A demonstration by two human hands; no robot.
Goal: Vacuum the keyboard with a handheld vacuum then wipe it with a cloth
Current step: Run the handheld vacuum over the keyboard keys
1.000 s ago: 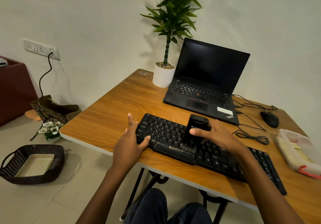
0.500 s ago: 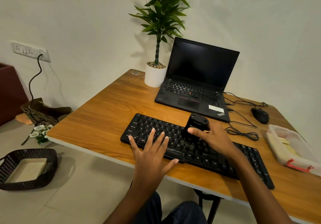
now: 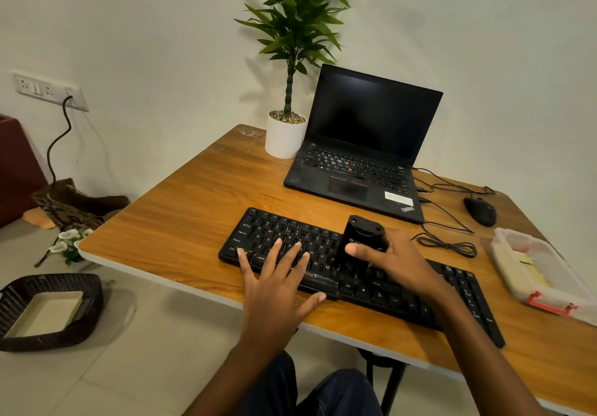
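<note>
A black keyboard [image 3: 277,234] lies across the front of the wooden table [image 3: 193,202]. My right hand [image 3: 397,260] grips a small black handheld vacuum [image 3: 360,241] that stands upright with its lower end on the keys near the keyboard's middle. My left hand [image 3: 277,283] lies flat with spread fingers on the keyboard's left half, near the space bar. No cloth is visible.
A black open laptop [image 3: 361,163] and a white potted plant [image 3: 284,134] stand at the back. A black mouse [image 3: 479,211] with coiled cable [image 3: 449,244] and a clear plastic box [image 3: 533,270] sit at the right. A dark basket [image 3: 48,312] is on the floor at the left.
My left hand has moved from the keyboard's left end onto its left half, fingers spread. The vacuum has stayed near the keyboard's middle in my right hand. The view has shifted.
</note>
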